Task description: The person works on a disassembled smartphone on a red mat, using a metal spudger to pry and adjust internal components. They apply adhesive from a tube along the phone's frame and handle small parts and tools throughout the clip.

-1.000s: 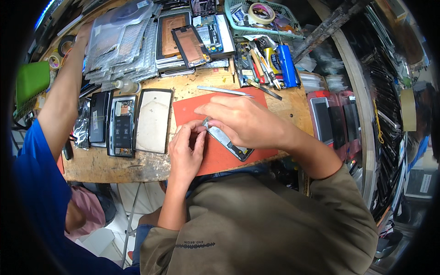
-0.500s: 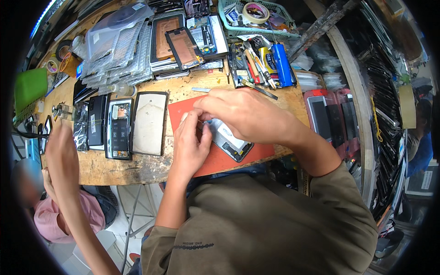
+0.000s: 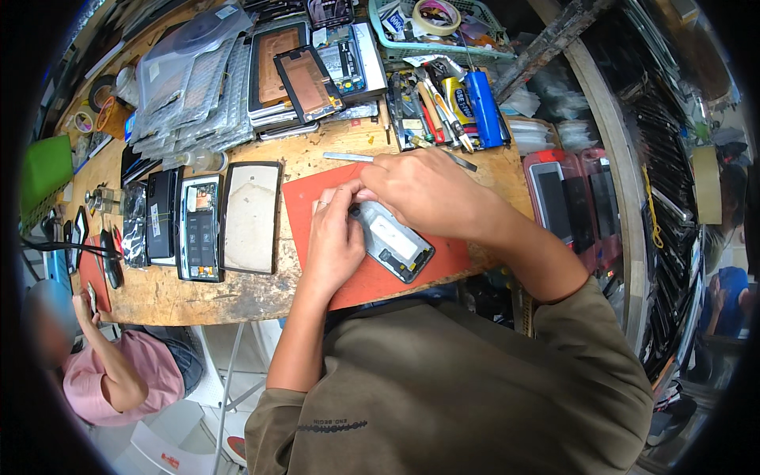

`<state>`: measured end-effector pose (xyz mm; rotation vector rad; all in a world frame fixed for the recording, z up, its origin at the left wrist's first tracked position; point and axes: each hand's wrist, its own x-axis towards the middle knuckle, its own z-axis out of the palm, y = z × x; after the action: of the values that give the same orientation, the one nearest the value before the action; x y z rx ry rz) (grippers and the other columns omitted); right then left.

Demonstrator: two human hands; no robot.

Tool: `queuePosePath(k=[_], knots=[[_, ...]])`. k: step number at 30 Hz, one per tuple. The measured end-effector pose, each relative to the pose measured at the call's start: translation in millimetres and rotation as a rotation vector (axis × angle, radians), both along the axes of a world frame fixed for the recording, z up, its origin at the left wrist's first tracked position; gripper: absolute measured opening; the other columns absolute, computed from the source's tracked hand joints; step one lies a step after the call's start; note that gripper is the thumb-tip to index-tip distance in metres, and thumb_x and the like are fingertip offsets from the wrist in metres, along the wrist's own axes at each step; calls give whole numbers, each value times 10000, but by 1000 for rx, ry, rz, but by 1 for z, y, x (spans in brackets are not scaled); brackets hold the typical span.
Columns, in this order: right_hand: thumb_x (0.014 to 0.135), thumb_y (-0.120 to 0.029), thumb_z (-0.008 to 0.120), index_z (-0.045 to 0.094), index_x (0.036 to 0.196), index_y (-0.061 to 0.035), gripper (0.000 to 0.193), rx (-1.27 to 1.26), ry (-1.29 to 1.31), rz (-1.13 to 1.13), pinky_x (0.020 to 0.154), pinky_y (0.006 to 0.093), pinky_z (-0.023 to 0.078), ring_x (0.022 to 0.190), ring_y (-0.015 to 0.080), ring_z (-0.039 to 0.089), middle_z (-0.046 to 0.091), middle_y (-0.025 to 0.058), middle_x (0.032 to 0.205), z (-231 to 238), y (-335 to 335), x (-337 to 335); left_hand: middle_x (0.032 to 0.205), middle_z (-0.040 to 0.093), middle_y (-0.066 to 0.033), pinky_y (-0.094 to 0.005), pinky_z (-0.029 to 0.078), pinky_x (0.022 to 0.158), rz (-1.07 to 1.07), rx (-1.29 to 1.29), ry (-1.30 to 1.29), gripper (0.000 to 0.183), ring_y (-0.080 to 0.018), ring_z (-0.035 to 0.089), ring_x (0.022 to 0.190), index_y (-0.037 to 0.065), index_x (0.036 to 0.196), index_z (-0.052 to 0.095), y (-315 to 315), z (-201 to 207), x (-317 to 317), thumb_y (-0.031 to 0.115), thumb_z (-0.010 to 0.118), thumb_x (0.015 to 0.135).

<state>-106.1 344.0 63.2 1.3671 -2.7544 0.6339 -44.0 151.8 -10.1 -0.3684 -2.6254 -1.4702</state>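
An opened phone (image 3: 389, 240) with a pale grey inner side lies slantwise on a red mat (image 3: 305, 194). My left hand (image 3: 336, 239) is closed on its upper left edge, the thumb lying along the side. Across the phone's far end reaches my right hand (image 3: 419, 188), its fingers bent and pinched together close to the left fingertips. Whatever the right fingers hold is hidden beneath that hand. Just beyond it a flat metal strip (image 3: 347, 157) lies on the wooden bench (image 3: 317, 142).
Left of the mat lie a pale tray-like panel (image 3: 252, 214), an opened phone (image 3: 201, 229) and a dark phone (image 3: 163, 214). Behind are bubble-wrap sleeves (image 3: 190, 111), hand tools beside a blue cylinder (image 3: 484, 107), and a green basket (image 3: 475, 51). A person in pink (image 3: 131, 376) sits at left.
The other person's arm at the left has drawn back from the bench. My right hand has shifted slightly at the phone's far end, and more of the phone's face shows.
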Motion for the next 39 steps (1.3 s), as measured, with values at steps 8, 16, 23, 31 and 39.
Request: queuePosePath(k=[8, 16, 23, 31, 39], knots=[[935, -33, 636, 632, 1052, 3, 122, 248, -121, -144, 827, 466, 555, 1039, 341, 692, 639, 173, 1018, 14, -10, 9, 962, 701, -103, -432, 451, 887, 371, -261, 206, 116, -318, 636, 983, 70, 1046, 734, -67, 17, 22, 80, 722, 931], [930, -113, 687, 627, 995, -41, 114, 17, 59, -20, 674, 477, 546, 778, 363, 700, 645, 153, 909, 1, -5, 5, 930, 674, -77, -431, 435, 833, 559, -756, 160, 104, -303, 609, 927, 84, 1014, 793, -160, 25, 49, 105, 774, 914], [883, -19, 650, 673, 1078, -35, 197, -74, 19, 5, 728, 477, 565, 807, 354, 703, 656, 161, 930, 6, -9, 8, 892, 627, -39, -420, 434, 818, 517, -1070, 242, 85, -264, 606, 906, 141, 953, 797, -149, 21, 44, 161, 807, 871], [864, 32, 651, 658, 1171, -6, 310, 89, -126, -49, 718, 500, 544, 825, 395, 682, 648, 193, 955, 5, -11, 6, 894, 606, -114, -434, 431, 828, 444, -1166, 232, 57, -303, 601, 927, 60, 828, 670, -144, 18, 31, 86, 630, 860], [802, 87, 642, 630, 1134, 35, 336, 53, -8, -80, 744, 490, 597, 880, 406, 730, 676, 218, 975, 2, -21, 10, 917, 624, -133, -446, 458, 856, 134, -1160, 202, 91, -327, 592, 950, 46, 858, 664, -173, 26, 8, 74, 727, 799]])
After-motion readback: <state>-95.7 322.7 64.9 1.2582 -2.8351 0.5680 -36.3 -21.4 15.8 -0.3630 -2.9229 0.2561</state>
